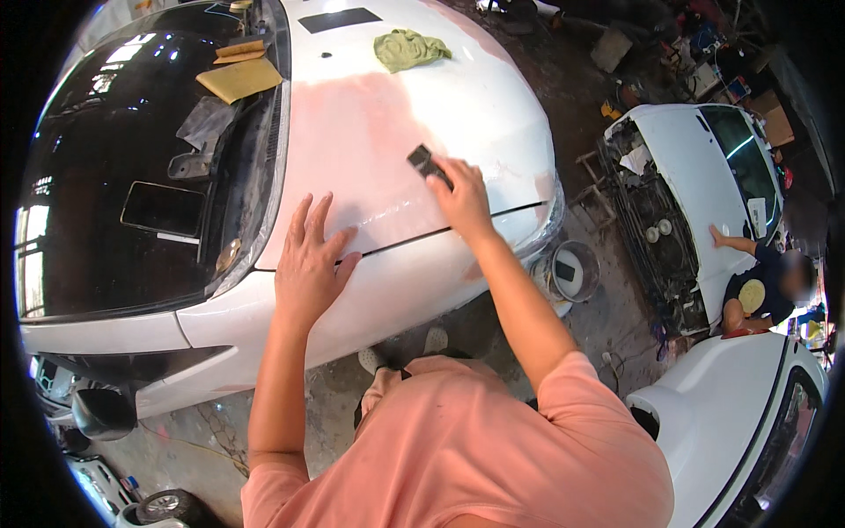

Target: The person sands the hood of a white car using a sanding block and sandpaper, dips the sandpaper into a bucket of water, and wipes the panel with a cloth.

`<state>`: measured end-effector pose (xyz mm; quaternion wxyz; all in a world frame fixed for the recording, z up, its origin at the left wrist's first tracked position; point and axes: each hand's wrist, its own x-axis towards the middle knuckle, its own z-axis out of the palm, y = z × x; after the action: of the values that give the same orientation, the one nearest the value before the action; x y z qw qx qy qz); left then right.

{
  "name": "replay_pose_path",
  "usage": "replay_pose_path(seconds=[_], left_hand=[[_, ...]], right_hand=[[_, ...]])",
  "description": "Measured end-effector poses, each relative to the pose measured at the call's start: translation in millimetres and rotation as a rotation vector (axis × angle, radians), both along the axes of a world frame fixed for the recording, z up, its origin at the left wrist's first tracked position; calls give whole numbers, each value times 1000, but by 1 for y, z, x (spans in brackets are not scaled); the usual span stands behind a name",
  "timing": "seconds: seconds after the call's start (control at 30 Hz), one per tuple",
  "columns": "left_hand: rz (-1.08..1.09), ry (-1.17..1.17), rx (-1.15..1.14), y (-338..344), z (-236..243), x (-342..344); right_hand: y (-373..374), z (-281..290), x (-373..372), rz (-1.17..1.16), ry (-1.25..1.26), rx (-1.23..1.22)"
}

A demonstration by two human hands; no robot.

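A dark sanding block (421, 160) is gripped in my right hand (462, 198) and rests on the white car hood (493, 114). Around it the surface looks wet, with a dull pinkish patch (352, 132) across the middle of the hood. My left hand (310, 264) has its fingers spread, over the hood's near edge by the seam with the fender. Nothing is in that hand. Farther up the hood lie a crumpled green cloth (409, 50) and a flat dark sheet (339, 19).
On the windshield side lie a phone (163, 207) and yellow sheets (239, 79). A water bucket (590, 268) stands on the floor by the front corner. At right, a co-worker (770, 286) touches another white car (678, 185). A side mirror (104, 414) juts out at lower left.
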<state>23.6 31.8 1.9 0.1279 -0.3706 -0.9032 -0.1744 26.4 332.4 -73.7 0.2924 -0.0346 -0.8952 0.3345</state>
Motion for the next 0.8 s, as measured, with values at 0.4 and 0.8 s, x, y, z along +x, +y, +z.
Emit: replay_pose_path(seconds=[0.4,0.8], left_hand=[[-209,24,-292,14,-12,12],[-13,121,-360,192,-74,0]], right_hand=[[38,47,9,-15,150,26],[123,-57,268,-364,-223,-283]])
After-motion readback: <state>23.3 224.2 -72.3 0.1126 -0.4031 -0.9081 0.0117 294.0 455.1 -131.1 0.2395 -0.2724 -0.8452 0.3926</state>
